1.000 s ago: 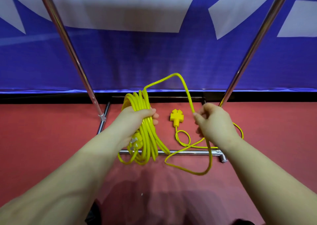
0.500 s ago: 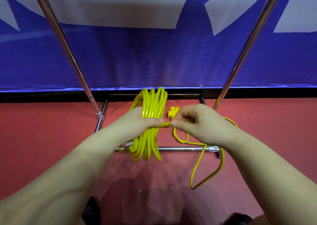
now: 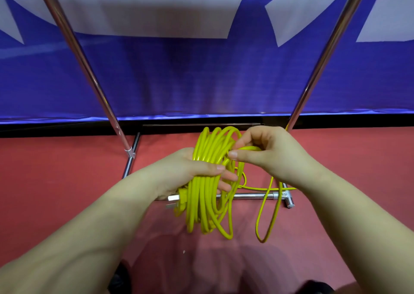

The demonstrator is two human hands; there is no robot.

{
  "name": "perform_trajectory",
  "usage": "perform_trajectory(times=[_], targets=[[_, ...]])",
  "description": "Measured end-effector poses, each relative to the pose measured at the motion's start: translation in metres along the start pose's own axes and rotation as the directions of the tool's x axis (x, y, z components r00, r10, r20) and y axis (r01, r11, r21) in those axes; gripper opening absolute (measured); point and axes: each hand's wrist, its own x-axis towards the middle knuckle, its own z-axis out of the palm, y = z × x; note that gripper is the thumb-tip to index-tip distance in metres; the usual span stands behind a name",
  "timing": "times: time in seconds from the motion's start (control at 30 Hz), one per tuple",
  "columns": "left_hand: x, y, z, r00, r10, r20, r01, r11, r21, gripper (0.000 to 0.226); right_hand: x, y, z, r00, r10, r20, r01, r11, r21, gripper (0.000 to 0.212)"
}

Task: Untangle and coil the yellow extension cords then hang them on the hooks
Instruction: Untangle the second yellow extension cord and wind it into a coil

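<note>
The left hand is wrapped around the middle of a bundle of yellow cord, thumb lying across the near side of the loops and fingertips showing on the right of them. The right hand grasps a single strand at the upper right of the bundle, thumb and curled fingers closed on it just beside the top of the loops. The bundle is held upright in the air above the red floor, in the middle of the scene. Behind everything, a blue banner with pale shapes fills the far side. Two shiny metal poles slant up from a metal base frame on the floor, one to the left and one to the right. A loose length of cord hangs from the right hand, dropping in a long narrow loop over the frame's near bar. The plug with its metal prongs pokes out left of the bundle, below the left hand.
</note>
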Motion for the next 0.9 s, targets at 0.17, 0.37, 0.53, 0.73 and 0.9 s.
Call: perform_trajectory(times=[0.17,0.37,0.53,0.73,0.9], targets=[[-0.001,0.002,0.007,0.996,0.087,0.019,-0.084,0.988,-0.128,0.011,0.003,0.005,0.007,1.000,-0.014,0.004,0.014,1.000,0.017,0.012],[-0.001,0.003,-0.002,0.990,0.132,-0.040,-0.137,0.973,-0.184,0.008,0.006,0.016,0.010,0.996,0.090,0.004,-0.090,0.996,0.025,0.030],[-0.003,0.012,-0.009,0.982,0.131,-0.137,-0.158,0.963,-0.218,0.013,0.006,0.021,0.001,0.991,0.094,-0.094,-0.107,0.983,-0.150,0.015],[-0.005,0.015,-0.009,0.974,0.103,-0.204,-0.152,0.959,-0.241,0.012,0.006,0.010,-0.007,0.969,-0.043,-0.243,0.073,0.990,0.118,0.012],[-0.008,0.012,-0.004,0.988,0.077,-0.131,-0.107,0.965,-0.240,0.018,0.005,0.008,-0.002,0.992,-0.093,-0.083,0.088,0.994,-0.058,0.005]])
